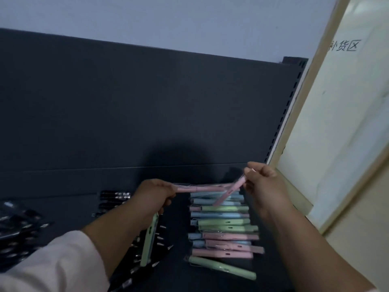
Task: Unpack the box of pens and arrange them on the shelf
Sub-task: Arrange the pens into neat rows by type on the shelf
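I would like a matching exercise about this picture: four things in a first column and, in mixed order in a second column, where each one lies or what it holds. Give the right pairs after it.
Column one
1. left hand
2. right hand
3. black pens
4. pastel pens

Column two
A. lie in a row on the right part of the shelf
B. pinches a tilted pink pen
C. lie on the left part of the shelf
D. holds a level pink pen and a green pen

Pairs: 1-D, 2-B, 3-C, 4-A
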`<state>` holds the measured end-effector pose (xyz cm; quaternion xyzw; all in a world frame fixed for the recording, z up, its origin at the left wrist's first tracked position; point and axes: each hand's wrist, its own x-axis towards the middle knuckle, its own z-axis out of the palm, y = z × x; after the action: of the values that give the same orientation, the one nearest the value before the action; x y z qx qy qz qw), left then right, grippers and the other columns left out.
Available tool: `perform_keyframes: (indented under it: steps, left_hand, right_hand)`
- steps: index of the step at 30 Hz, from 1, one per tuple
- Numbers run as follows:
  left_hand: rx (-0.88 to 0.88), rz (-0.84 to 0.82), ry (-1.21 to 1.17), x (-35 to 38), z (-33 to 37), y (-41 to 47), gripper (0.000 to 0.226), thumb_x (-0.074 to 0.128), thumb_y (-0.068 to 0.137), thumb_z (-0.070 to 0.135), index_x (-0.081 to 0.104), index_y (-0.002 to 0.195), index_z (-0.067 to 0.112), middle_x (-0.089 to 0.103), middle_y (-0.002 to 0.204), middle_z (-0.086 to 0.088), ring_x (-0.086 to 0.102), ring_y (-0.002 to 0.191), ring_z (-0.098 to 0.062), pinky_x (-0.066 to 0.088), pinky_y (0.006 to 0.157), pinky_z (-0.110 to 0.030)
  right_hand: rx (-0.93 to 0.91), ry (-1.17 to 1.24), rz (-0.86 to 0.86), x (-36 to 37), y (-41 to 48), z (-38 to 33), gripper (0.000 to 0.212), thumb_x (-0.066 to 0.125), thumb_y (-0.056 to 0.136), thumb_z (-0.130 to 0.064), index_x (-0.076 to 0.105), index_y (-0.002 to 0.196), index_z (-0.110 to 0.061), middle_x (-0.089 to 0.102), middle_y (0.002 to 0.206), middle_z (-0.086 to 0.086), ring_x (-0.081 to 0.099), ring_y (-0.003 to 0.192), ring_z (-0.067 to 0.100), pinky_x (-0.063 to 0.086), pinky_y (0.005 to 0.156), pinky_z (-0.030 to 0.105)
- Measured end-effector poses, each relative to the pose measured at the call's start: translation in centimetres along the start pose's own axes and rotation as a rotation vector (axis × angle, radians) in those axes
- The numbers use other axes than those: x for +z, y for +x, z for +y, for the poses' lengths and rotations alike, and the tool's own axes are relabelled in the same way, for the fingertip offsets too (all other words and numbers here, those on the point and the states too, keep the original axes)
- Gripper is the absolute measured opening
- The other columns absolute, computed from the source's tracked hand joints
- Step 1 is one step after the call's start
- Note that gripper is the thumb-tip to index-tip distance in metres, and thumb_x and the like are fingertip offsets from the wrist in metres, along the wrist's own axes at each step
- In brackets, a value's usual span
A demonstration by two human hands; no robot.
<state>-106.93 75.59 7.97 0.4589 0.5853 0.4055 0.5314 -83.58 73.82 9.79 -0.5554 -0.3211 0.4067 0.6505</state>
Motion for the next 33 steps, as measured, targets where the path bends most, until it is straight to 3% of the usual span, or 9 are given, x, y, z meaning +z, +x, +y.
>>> perform_keyframes:
  steps: [5,9,12,16,20,24,28,33]
  left_hand:
    - [-0.038,-0.083,0.044,4.1,-0.6,0.4,0.003,0.065,0.088,0.008,0.063,0.086,0.007,0.062,0.074,-0.009,0.049,0.053,-0.013,0.035,0.040,-0.018]
    - [-0.083,-0.154,0.147,5.5,-1.0,0.5,0.006,0.068,0.086,0.011,0.064,0.089,0.007,0.056,0.068,-0.010,0.046,0.053,-0.016,0.033,0.036,-0.013]
    - [-0.105,-0.110,0.137,5.2,-0.9,0.8,0.007,0.066,0.087,0.009,0.060,0.090,0.010,0.057,0.073,-0.010,0.048,0.057,-0.015,0.034,0.038,-0.016]
    - [-0.211,-0.034,0.016,3.9,0.0,0.9,0.011,0.049,0.089,0.000,0.056,0.084,0.006,0.053,0.074,-0.012,0.048,0.062,-0.019,0.034,0.052,-0.026]
    - [-0.243,0.024,-0.231,2.5,0.5,0.4,0.015,0.041,0.092,0.003,0.051,0.081,0.007,0.054,0.073,-0.009,0.052,0.063,-0.019,0.037,0.055,-0.029]
    - [-0.200,0.054,-0.414,1.6,0.9,0.1,0.015,0.043,0.097,0.004,0.050,0.083,0.006,0.056,0.076,-0.011,0.058,0.071,-0.021,0.045,0.064,-0.030]
    - [-0.095,0.006,-0.400,1.5,1.6,-0.4,0.019,0.042,0.099,0.004,0.057,0.088,0.004,0.059,0.087,-0.013,0.058,0.083,-0.022,0.048,0.072,-0.032]
    - [-0.051,-0.052,-0.400,2.3,2.4,-0.7,0.021,0.040,0.101,0.012,0.061,0.095,0.011,0.067,0.106,-0.006,0.058,0.103,-0.025,0.048,0.089,-0.040]
  right_hand:
    - [-0.180,-0.138,-0.048,-1.5,0.0,-0.5,0.016,0.062,0.089,-0.005,0.068,0.089,-0.020,0.063,0.073,0.000,0.055,0.067,0.017,0.047,0.066,0.032]
    - [-0.353,-0.503,-0.158,-1.2,-0.6,-1.0,0.015,0.063,0.089,-0.009,0.068,0.096,-0.021,0.065,0.078,-0.010,0.060,0.065,-0.001,0.046,0.063,0.013]
    - [-0.499,-0.842,-0.259,-0.2,-0.9,-0.3,0.019,0.063,0.089,-0.012,0.070,0.105,-0.019,0.066,0.093,-0.005,0.060,0.083,0.007,0.040,0.066,0.009]
    - [-0.600,-1.160,-0.484,1.5,-0.8,2.5,0.027,0.060,0.090,-0.013,0.067,0.116,-0.016,0.066,0.112,0.003,0.054,0.106,0.018,0.033,0.077,0.017]
    - [-0.444,-1.128,-0.539,3.0,-1.3,4.4,0.042,0.065,0.087,-0.020,0.058,0.129,-0.020,0.062,0.119,0.002,0.055,0.110,0.015,0.037,0.085,0.021]
    - [-0.342,-0.896,-0.548,5.2,-2.3,4.9,0.022,0.062,0.091,-0.026,0.064,0.111,-0.018,0.064,0.098,-0.006,0.058,0.091,0.009,0.041,0.072,0.016]
    - [-0.167,-0.604,-0.640,7.1,-3.3,4.7,0.015,0.067,0.088,-0.017,0.066,0.102,-0.013,0.070,0.094,0.001,0.063,0.084,0.008,0.049,0.075,0.022]
    - [-0.043,-0.607,-0.665,6.7,-3.2,4.3,0.021,0.071,0.082,-0.013,0.058,0.097,-0.017,0.066,0.084,-0.003,0.059,0.073,0.004,0.047,0.066,0.020]
